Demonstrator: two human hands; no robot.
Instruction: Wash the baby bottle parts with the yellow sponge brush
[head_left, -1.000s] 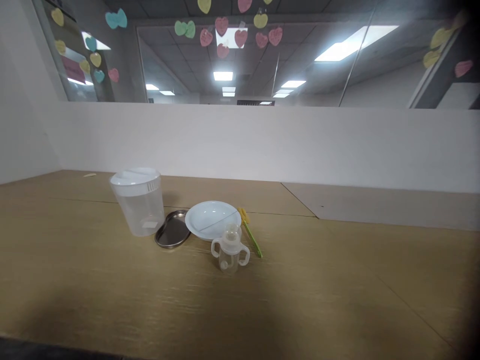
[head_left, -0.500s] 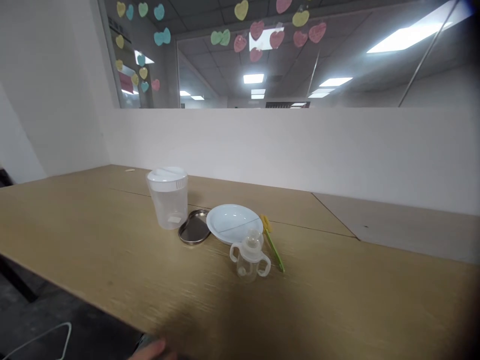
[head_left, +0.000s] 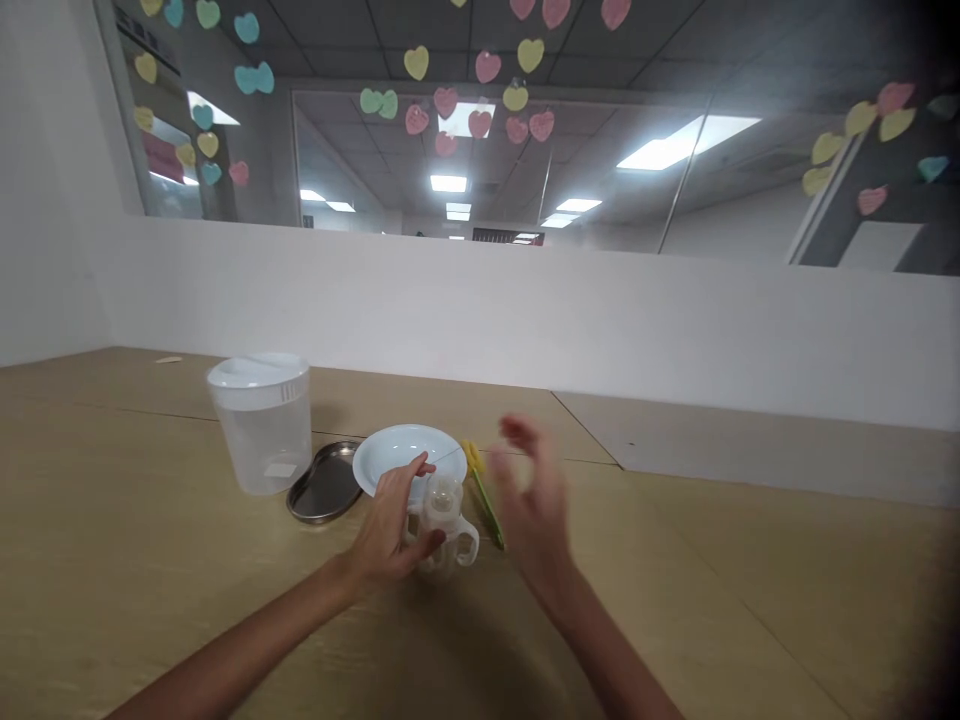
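Note:
A clear baby bottle with two side handles stands upright in front of a white plate. My left hand is at the bottle's left side, thumb crossing its front and fingers spread apart. Whether it touches the bottle I cannot tell. To the right of the bottle hovers my right hand, blurred, its fingers and thumb curved but apart, with nothing visible in it. A brush with a green handle and yellow head lies between that hand and the plate.
A lidded translucent plastic bucket stands at the left, with a shallow metal tray beside it. Behind the wooden table runs a white wall below a window with heart-shaped notes.
Both my hands have come up over the table, the left one to the bottle. The view has turned right, so the objects appear further left.

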